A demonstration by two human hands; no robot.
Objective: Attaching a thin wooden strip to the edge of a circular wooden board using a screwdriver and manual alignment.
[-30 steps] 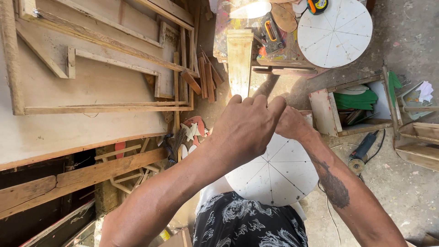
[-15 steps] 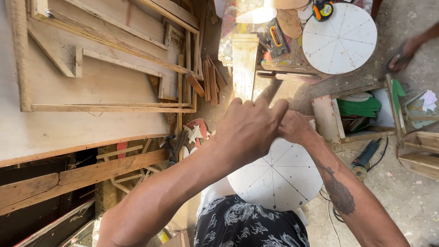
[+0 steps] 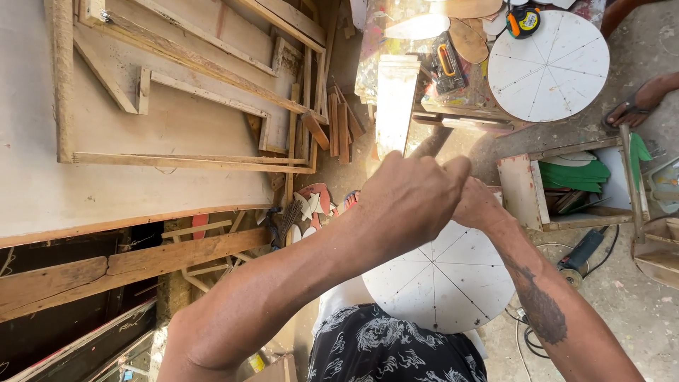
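Hands bunched together above white disc, little changed from a moment back.

Going left to right: your left hand (image 3: 407, 201) still sits curled over, fingers (image 3: 453, 170) closed narrow; what they pinch is hidden, so you cannot tell what is held. Your right hand (image 3: 481, 205) stays pressed against it, mostly covered, grip unreadable. Both have drifted slightly up and right, so the white disc (image 3: 445, 283) on your lap shows more of its ruled spokes; it lies just below the hands, not touched. A second marked disc (image 3: 548, 67) rests on the tabletop (image 3: 396, 92) further off, angle grinder (image 3: 580, 251) on the floor.
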